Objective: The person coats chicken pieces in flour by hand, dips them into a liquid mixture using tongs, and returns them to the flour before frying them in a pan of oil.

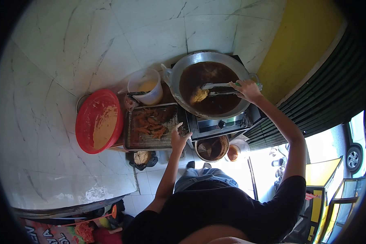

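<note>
My right hand (pixel 248 90) grips a pair of metal tongs (pixel 218 85) over a wide metal wok (pixel 175 81). At the tongs' tips is a golden, battered piece of food (pixel 199 96), partly in the dark brown oil (pixel 215 106). My left hand (pixel 180 138), whitish at the fingertips, is by the right side of a tray with a wire rack (pixel 135 140), thumb and fingers apart and holding nothing. Several brown fried pieces (pixel 152 124) lie on that rack.
The wok sits on a gas stove (pixel 205 124). Left of it stand a clear plastic jug (pixel 154 96) and a red basin (pixel 82 126) of pale batter. Below are a bowl of dark liquid (pixel 224 143) and a black bag (pixel 151 161). A tiled wall (pixel 150 36) rises behind.
</note>
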### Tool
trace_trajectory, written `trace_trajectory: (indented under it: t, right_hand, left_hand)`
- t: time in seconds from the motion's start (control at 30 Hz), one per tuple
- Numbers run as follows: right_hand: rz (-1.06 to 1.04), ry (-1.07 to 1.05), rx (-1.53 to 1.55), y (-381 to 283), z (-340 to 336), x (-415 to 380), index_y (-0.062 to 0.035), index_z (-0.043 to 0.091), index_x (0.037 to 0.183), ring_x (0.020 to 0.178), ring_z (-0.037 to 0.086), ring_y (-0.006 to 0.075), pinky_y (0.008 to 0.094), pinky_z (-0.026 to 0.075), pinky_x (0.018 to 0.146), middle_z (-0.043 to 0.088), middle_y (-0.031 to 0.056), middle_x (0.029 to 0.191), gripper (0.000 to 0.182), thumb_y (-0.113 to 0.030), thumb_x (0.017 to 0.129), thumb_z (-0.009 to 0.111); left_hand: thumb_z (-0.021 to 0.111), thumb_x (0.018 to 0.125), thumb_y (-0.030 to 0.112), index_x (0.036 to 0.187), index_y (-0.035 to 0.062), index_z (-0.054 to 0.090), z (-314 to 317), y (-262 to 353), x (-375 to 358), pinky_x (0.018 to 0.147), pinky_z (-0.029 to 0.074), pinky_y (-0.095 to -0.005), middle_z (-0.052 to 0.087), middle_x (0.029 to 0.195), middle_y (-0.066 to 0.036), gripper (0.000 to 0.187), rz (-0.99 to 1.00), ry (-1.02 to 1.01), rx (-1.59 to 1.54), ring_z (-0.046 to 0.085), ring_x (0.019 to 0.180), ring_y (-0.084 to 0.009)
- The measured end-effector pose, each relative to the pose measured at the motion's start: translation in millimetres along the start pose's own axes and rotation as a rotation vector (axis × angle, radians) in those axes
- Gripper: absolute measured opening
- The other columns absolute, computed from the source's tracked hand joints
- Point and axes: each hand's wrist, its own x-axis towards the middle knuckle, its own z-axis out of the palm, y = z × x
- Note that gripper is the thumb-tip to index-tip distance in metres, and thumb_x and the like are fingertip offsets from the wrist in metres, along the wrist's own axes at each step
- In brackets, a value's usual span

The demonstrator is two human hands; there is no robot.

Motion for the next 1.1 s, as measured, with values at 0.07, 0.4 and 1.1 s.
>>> trace_trajectory:
  t: [0.07, 0.4, 1.1]
  right_hand:
    - [0.006, -0.010, 0.013, 0.9, 0.8, 4.0, -0.0229, 0.048, 0.123, 0.077, 0.058, 0.0212, 0.0352, 0.049, 0.066, 0.054, 0.0042, 0.091, 0.061, -0.029, 0.068, 0.071]
    - [0.093, -0.055, 0.106, -4.1, -14.1, 33.3, -0.0222, 0.060, 0.111, 0.076, 0.060, 0.0232, 0.0360, 0.050, 0.065, 0.058, 0.0045, 0.087, 0.046, -0.032, 0.067, 0.070]
    - [0.406, -0.236, 0.135, -3.0, 24.7, 100.2, -0.0261, 0.056, 0.118, 0.082, 0.063, 0.0265, 0.0396, 0.051, 0.069, 0.061, 0.0086, 0.088, 0.057, -0.037, 0.065, 0.073]
  left_hand:
    - [0.081, 0.061, 0.018, 0.117, -0.0032, 0.050, 0.4, -2.7, 0.5, 0.082, 0.046, -0.0312, 0.054, 0.110, -0.016, 0.067, -0.001, -0.001, 0.001, 0.056, 0.091, -0.0198]
    - [0.079, 0.064, 0.020, 0.119, 0.0052, 0.050, -1.3, -1.1, -0.3, 0.088, 0.045, -0.0342, 0.048, 0.118, -0.017, 0.063, -0.072, -0.040, 0.000, 0.053, 0.103, -0.0263]
    - [0.079, 0.063, 0.019, 0.118, 0.0041, 0.050, 2.8, -12.5, 0.2, 0.087, 0.045, -0.0344, 0.050, 0.117, -0.015, 0.064, -0.095, -0.039, -0.072, 0.054, 0.101, -0.0254]
